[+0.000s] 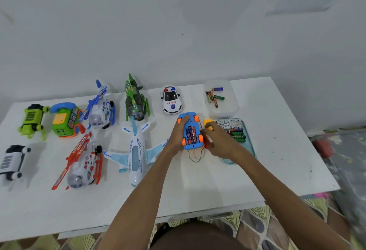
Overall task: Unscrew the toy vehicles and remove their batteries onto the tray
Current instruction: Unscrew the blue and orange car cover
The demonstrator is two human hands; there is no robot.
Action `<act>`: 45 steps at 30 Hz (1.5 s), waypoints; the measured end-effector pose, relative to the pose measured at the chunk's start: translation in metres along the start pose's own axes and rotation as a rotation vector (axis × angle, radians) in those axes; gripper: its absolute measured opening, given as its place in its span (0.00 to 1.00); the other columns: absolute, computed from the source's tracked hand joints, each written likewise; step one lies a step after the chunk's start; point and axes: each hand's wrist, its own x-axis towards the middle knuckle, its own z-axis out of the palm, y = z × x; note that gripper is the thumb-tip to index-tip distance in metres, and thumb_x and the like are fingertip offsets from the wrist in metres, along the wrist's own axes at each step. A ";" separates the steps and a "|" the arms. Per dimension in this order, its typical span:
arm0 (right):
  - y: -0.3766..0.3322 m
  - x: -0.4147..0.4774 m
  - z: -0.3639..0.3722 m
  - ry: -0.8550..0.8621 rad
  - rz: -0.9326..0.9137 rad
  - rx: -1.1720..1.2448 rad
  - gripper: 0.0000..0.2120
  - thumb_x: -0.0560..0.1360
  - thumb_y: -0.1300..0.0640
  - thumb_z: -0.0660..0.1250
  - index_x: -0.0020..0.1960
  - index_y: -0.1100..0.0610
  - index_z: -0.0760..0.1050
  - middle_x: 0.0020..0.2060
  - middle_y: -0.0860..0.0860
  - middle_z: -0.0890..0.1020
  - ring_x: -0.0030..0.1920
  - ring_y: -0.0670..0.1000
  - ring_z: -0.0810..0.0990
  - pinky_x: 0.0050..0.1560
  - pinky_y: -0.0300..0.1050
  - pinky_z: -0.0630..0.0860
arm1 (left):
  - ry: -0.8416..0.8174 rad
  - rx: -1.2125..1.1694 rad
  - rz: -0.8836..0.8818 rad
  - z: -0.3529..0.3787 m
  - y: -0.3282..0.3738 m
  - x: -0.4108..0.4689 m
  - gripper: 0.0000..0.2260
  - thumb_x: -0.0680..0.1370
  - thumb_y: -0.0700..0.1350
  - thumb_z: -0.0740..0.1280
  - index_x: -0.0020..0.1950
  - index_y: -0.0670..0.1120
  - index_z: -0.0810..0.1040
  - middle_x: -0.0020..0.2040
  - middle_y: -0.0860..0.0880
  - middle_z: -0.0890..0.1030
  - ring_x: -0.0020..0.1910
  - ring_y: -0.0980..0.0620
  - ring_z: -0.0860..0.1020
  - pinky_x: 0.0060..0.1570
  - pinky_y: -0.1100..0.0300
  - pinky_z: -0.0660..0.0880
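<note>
A blue toy car point(190, 130) with orange wheels lies upside down on the white table point(198, 186). Its battery bay is uncovered and batteries point(191, 135) show inside. My left hand point(178, 132) grips the car's left side. My right hand point(217, 140) is at the car's right side, closed around a red-handled screwdriver point(208, 143). A yellow piece point(208, 124) lies just beyond that hand. To the right is a light blue tray point(250, 144) with several batteries point(234, 130) in rows.
A clear tub point(227, 109) with several loose batteries stands behind the tray. A police car point(171, 100), a white airplane point(136, 155), three toy helicopters, a green toy phone point(64, 120) and two more toys fill the table's left part. A green wire loop point(195, 155) trails from the blue car.
</note>
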 end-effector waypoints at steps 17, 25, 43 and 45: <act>-0.054 -0.008 -0.006 0.365 -0.034 0.129 0.16 0.80 0.53 0.66 0.67 0.54 0.74 0.56 0.49 0.74 0.50 0.47 0.74 0.50 0.44 0.77 | 0.009 0.145 0.124 0.006 0.003 -0.001 0.23 0.84 0.57 0.62 0.69 0.39 0.75 0.55 0.39 0.84 0.50 0.45 0.84 0.46 0.55 0.82; -0.058 -0.008 -0.018 0.371 0.082 0.319 0.08 0.77 0.53 0.72 0.53 0.54 0.76 0.43 0.46 0.78 0.41 0.46 0.76 0.40 0.31 0.71 | -0.010 0.200 0.109 0.008 0.003 -0.001 0.25 0.82 0.60 0.63 0.67 0.40 0.75 0.54 0.40 0.84 0.49 0.44 0.84 0.49 0.51 0.82; 0.037 -0.051 -0.005 0.453 0.753 0.617 0.13 0.75 0.49 0.74 0.44 0.58 0.77 0.34 0.54 0.85 0.33 0.52 0.85 0.42 0.42 0.82 | -0.058 0.120 0.061 0.016 -0.002 -0.004 0.13 0.86 0.51 0.60 0.51 0.43 0.78 0.35 0.45 0.85 0.30 0.50 0.83 0.30 0.58 0.81; 0.035 -0.051 -0.006 0.414 0.745 0.572 0.13 0.75 0.48 0.73 0.45 0.58 0.77 0.35 0.53 0.86 0.35 0.50 0.86 0.39 0.33 0.77 | -0.056 0.117 0.065 0.016 -0.003 -0.002 0.13 0.85 0.51 0.61 0.51 0.43 0.78 0.36 0.46 0.85 0.31 0.50 0.83 0.31 0.58 0.81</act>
